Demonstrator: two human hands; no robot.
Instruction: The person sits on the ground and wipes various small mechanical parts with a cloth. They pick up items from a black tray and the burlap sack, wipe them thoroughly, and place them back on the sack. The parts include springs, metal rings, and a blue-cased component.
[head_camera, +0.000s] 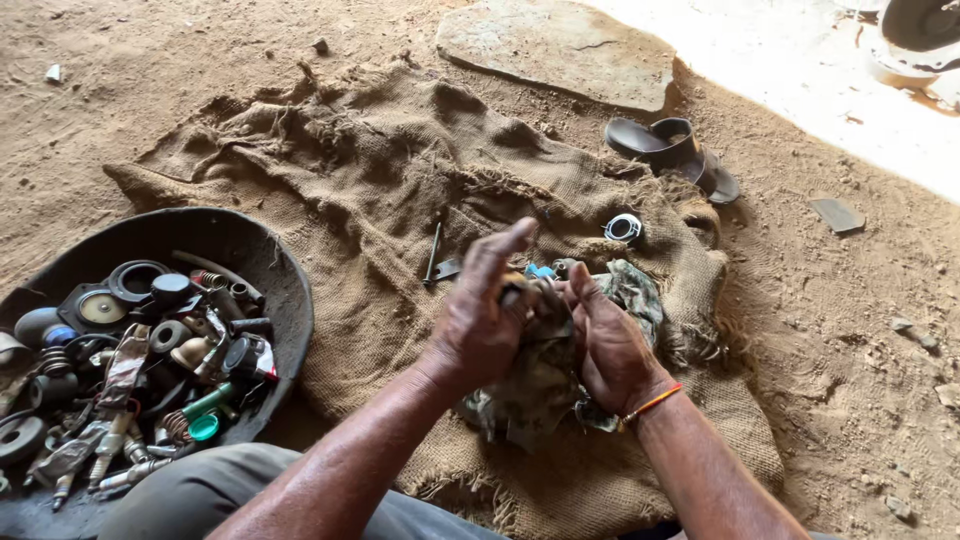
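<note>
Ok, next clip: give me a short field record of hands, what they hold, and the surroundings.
setting: sandy ground, burlap sack spread out
left hand: fingers around a small part, against a dirty rag
right hand: holding the rag from the other side
left side: black basin of mixed small parts
on the sack: bolt, small ring
beyond: sandal, flat stone

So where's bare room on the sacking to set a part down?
Free: the burlap sack between the black basin and the bolt, and its upper folds. Crowded: around the left hand, right hand, the rag and the basin's parts.
</note>
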